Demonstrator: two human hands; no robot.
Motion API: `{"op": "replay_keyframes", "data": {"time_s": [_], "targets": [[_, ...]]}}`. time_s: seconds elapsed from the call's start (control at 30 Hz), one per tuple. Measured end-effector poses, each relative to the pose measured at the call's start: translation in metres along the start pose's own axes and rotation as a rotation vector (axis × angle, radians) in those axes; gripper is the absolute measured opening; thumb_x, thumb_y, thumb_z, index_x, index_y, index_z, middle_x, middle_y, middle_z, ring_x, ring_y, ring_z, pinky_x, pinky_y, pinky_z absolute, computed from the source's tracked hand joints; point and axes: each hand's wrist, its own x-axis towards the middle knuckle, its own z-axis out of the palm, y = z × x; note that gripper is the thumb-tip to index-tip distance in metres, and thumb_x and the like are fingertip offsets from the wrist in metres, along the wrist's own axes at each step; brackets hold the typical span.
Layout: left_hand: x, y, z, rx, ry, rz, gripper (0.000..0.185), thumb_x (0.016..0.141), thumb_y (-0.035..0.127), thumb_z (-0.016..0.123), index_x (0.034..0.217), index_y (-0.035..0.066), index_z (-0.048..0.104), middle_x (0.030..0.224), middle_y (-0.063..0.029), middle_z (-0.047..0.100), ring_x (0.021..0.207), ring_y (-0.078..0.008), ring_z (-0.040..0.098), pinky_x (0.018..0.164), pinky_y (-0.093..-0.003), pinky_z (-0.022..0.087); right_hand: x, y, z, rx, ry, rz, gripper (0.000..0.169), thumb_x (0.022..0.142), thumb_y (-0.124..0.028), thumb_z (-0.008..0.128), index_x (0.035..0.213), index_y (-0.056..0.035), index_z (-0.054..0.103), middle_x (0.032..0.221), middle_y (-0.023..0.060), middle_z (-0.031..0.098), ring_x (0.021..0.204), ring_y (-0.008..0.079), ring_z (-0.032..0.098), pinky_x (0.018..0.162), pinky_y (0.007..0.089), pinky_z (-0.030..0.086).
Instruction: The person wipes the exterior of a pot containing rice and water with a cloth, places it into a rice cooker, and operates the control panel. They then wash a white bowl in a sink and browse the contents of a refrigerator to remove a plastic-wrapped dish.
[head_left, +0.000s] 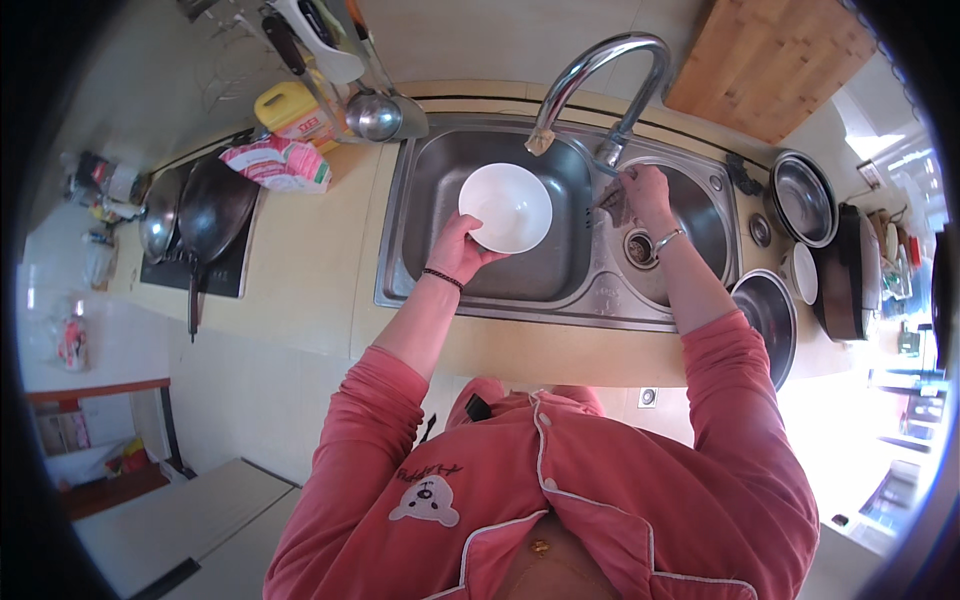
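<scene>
My left hand (460, 246) grips the rim of a white bowl (506, 208) over the large left basin (427, 172) of a stainless steel double sink. The bowl's inside faces up. My right hand (646, 190) is at the divider between the basins, just below the base of a chrome gooseneck faucet (637, 45). Its fingers are bent near the faucet's bluish lever (605, 168), and a brownish, cloth-like thing (616, 205) hangs or lies beside them; which of these the fingers grip is unclear. The spout, with something tan around its tip, points down above the left basin.
A wok (217, 202) rests on the cooktop at left, near a pink-and-white package (277, 163) and a yellow jug (289, 109). Ladles (373, 116) hang behind. A wooden cutting board (765, 67) stands at back right; metal bowls (802, 196) and a white cup (801, 274) are at right.
</scene>
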Motion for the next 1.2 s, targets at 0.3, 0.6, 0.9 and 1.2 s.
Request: {"op": "replay_keyframes", "data": {"time_s": [0.3,0.6,0.9,1.2], "targets": [[0.054,-0.032,-0.002,-0.024,0.139,-0.146,0.053,0.088,0.047,0.049,0.130,0.015,0.041,0.128,-0.0068,0.048,0.114,-0.0285,0.049,0.085,-0.0544,0.045,-0.064,-0.109,0.043,0.586,0.063,-0.138,0.041,0.083,-0.021,0.060,0.120,-0.0040,0.053,0.113,0.0202,0.058,0.103,0.0306,0.057,0.089,0.0396,0.045],[0.062,-0.029,-0.031,0.354,0.157,0.104,0.061,0.087,0.061,0.043,0.125,0.013,0.045,0.118,-0.0086,0.053,0.101,-0.0214,0.057,0.079,-0.0386,0.051,-0.068,-0.101,0.097,0.350,-0.708,-0.485,0.028,0.079,-0.008,0.051,0.106,-0.0004,0.056,0.122,0.0180,0.049,0.108,0.0338,0.051,0.090,0.0411,0.043],[0.065,-0.025,-0.030,0.196,0.165,0.035,0.063,0.086,0.060,0.046,0.126,0.012,0.044,0.119,-0.0087,0.054,0.103,-0.0216,0.056,0.068,-0.0382,0.055,-0.068,-0.134,0.107,0.109,-0.570,-0.466,0.028,0.079,-0.014,0.056,0.107,-0.0099,0.060,0.107,0.0101,0.057,0.102,0.0312,0.054,0.087,0.0407,0.046],[0.064,-0.031,-0.018,0.443,0.319,-0.062,0.061,0.087,0.061,0.044,0.124,0.012,0.043,0.113,-0.0078,0.055,0.093,-0.0217,0.060,0.065,-0.0376,0.054,-0.063,-0.131,0.130,0.337,-0.485,-0.301,0.020,0.082,-0.020,0.053,0.092,-0.0071,0.064,0.107,0.0124,0.059,0.106,0.0311,0.052,0.090,0.0397,0.043]]}}
